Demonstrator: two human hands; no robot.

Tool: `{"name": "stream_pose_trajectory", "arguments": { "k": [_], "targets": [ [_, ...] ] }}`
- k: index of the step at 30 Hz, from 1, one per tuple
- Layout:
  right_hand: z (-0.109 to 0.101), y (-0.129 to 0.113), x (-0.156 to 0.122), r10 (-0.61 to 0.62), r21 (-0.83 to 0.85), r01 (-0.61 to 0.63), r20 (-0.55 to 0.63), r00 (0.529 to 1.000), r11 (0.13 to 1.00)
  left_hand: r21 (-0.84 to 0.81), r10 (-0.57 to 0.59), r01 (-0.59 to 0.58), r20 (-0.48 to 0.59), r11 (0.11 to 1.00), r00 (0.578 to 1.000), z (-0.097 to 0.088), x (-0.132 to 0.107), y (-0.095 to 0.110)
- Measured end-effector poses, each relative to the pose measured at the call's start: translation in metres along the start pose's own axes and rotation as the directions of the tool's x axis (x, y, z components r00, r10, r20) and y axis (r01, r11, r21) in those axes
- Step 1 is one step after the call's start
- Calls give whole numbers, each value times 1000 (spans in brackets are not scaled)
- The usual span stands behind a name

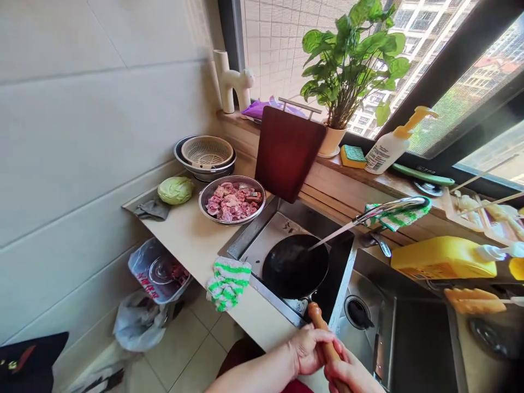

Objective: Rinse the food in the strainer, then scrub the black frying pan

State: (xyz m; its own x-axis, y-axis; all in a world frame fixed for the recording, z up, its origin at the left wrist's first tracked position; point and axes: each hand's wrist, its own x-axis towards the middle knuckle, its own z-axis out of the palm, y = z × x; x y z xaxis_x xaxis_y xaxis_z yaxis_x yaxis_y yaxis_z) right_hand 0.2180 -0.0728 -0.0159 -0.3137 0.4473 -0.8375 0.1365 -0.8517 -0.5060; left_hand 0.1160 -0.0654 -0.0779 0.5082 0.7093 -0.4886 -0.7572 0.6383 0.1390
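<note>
Home kitchen, high-rise flat. Evidence: steel sink (pixel 368 305) set in worktop (pixel 192 240), faucet (pixel 388 210) running into black wok (pixel 295 267); bowl of raw meat (pixel 232 200), cabbage (pixel 176 190), cutting board (pixel 286 153); dish soap (pixel 388 148) and potted plant (pixel 352 60) on far windowsill; apartment blocks outside.

The scene holds two hands (pixel 311 349), one black wok (pixel 295 266), one bowl of raw meat (pixel 232 200), one cabbage (pixel 176 190), two green-striped cloths (pixel 227 283), one potted plant (pixel 347 65) and one sponge (pixel 353 156).
</note>
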Motion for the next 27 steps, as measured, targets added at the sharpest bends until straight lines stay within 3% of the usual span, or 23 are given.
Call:
{"name": "stream_pose_trajectory", "arguments": {
  "k": [4, 6, 9, 12, 14, 16, 18, 21, 24, 25, 27],
  "targets": [
    [-8, 3, -9, -93, -274, 62, -100, 991, 960, -108, -69, 80, 106, 991, 992, 8, 6, -1],
    [-24, 10, -13, -221, -490, 125, -142, 965, 863, -121, -117, 136, 148, 983, 982, 13, 12, -5],
    [-56, 24, -24, -361, -754, 136, -142, 922, 643, -92, -207, 235, 242, 968, 948, 24, 20, -15],
    [-75, 32, -34, -345, -857, 19, -186, 920, 514, -9, -337, 355, 289, 935, 896, 38, 26, -22],
    [-72, 31, -37, -372, -874, 7, -200, 906, 485, 32, -398, 401, 224, 915, 890, 46, 28, -19],
    [-57, 27, -34, -437, -833, 108, -170, 883, 542, 48, -404, 401, 138, 915, 904, 51, 29, -10],
    [-37, 21, -27, -464, -696, 237, -155, 872, 677, 47, -359, 356, 73, 933, 931, 51, 26, 4],
    [-17, 1, -3, -426, -413, 348, -111, 898, 842, 35, -262, 263, -23, 964, 965, 38, 14, 33],
    [-29, -46, 33, -392, -82, 384, -137, 910, 920, 64, -180, 190, -133, 980, 975, 17, -7, 62],
    [-38, -67, 46, -410, 63, 431, -215, 887, 900, 95, -174, 192, -174, 977, 969, 9, -15, 70],
    [-57, -116, 75, -443, 181, 489, -244, 863, 853, 167, -166, 213, -260, 963, 951, -5, -32, 82]
  ]
}}
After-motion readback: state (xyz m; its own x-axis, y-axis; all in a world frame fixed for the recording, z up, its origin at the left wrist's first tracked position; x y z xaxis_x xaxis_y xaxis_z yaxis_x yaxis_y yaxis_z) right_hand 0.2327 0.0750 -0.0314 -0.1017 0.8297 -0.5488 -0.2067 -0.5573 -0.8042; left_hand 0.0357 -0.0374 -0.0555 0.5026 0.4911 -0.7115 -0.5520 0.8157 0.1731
